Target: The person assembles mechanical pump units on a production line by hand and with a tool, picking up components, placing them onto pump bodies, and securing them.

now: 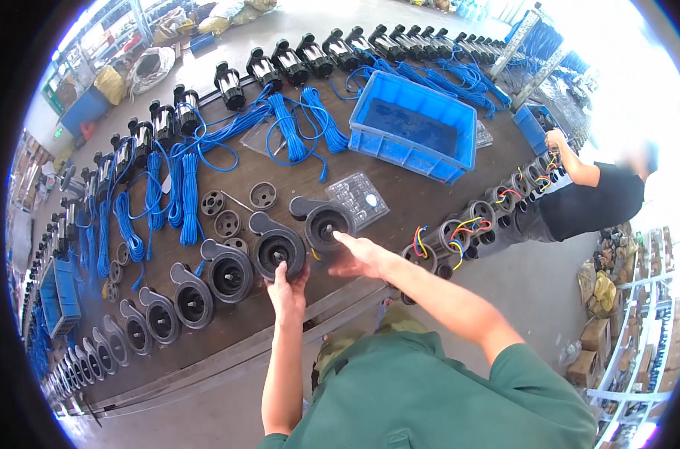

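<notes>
A long dark brown worktop (pixel 430 202) crosses the scene over a pale grey concrete floor (pixel 527 292). Metal shelving (pixel 639 337) with cardboard boxes stands at the right. Sacks and bags (pixel 142 67) lie on the floor beyond the worktop's far side. Bright daylight (pixel 617 52) floods the upper right.

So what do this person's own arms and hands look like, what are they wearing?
Both forearms are bare, coming out of short green sleeves of a green top. The left hand and right hand are ungloved. No watch, ring, wristband or marking shows on either arm.
</notes>
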Demonstrator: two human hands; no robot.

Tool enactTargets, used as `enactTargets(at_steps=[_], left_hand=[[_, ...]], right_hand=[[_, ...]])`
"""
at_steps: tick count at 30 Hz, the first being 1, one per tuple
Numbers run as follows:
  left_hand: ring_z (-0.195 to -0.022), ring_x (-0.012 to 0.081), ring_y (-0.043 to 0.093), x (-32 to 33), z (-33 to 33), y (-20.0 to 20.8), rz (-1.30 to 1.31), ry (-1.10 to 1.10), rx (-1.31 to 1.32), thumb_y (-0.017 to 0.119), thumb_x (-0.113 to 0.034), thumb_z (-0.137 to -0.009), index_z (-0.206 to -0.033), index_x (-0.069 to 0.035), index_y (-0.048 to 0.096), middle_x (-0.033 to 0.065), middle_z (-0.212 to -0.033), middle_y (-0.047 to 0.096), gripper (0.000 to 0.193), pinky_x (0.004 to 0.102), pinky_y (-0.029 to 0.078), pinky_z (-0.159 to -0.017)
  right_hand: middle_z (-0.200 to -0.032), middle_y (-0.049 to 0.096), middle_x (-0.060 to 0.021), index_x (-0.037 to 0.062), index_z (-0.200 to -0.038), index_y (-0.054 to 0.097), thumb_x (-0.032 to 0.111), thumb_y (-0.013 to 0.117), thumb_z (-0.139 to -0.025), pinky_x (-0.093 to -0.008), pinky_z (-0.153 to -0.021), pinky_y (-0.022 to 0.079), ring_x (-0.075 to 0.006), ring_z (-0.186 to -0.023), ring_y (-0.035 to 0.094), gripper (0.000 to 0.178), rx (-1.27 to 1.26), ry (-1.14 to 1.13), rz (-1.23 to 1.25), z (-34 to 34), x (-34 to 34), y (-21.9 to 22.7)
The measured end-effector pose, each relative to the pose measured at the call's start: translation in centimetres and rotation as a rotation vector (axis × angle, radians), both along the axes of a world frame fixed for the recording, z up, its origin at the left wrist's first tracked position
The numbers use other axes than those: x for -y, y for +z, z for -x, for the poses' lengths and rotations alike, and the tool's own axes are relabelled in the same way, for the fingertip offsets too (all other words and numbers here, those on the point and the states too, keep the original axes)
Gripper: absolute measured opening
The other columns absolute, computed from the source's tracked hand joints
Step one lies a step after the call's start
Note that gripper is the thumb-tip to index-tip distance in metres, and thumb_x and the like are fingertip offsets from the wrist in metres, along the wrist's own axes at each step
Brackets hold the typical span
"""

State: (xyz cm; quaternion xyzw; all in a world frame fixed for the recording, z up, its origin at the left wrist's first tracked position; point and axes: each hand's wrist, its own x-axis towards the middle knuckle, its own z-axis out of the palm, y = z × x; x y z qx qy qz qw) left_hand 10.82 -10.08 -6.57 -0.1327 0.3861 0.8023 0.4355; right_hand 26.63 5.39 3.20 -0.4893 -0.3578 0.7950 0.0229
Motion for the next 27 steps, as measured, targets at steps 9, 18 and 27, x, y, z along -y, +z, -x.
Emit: enactTargets(at_steps=[9,18,27], left_hand=[[-0.080,0.0166,0.067,5.4,-10.2,1.2,0.367,-0.311,-0.437,0.063,-0.038,-0.100,-0.120,-0.007,0.058,0.0094,-0.101,0.071,0.038,0.0319,0.055,-0.068],[-0.082,0.0168,0.067,3.4,-28.1,0.2,0.596,-0.398,-0.336,0.061,-0.024,-0.102,-0.121,0.000,0.057,0.0114,-0.104,0.071,0.031,0.0307,0.055,-0.072],[-0.099,0.0344,0.060,-1.2,-30.5,0.0,0.853,-0.692,-1.697,0.079,-0.021,-0.077,-0.108,-0.008,0.066,0.0119,-0.106,0.060,0.036,0.0457,0.051,-0.082]], right_hand=[[-0.130,0.057,-0.0365,0.0072,-0.149,0.038,0.034,0.057,-0.098,-0.0472,-0.080,0.061,-0.0418,-0.101,0.070,0.061,0.387,0.440,-0.077,-5.4,-21.0,-9.2],[-0.080,0.058,-0.0062,0.0074,-0.089,0.060,0.011,0.054,-0.095,-0.0349,-0.054,0.051,-0.0182,-0.063,0.056,0.009,-0.028,0.169,-0.325,7.0,-28.0,-21.6],[-0.087,0.074,-0.0143,-0.0001,-0.101,0.070,0.027,0.058,-0.092,-0.0381,-0.077,0.057,-0.0253,-0.081,0.072,0.031,0.009,0.934,-0.979,3.9,-21.6,-4.8]])
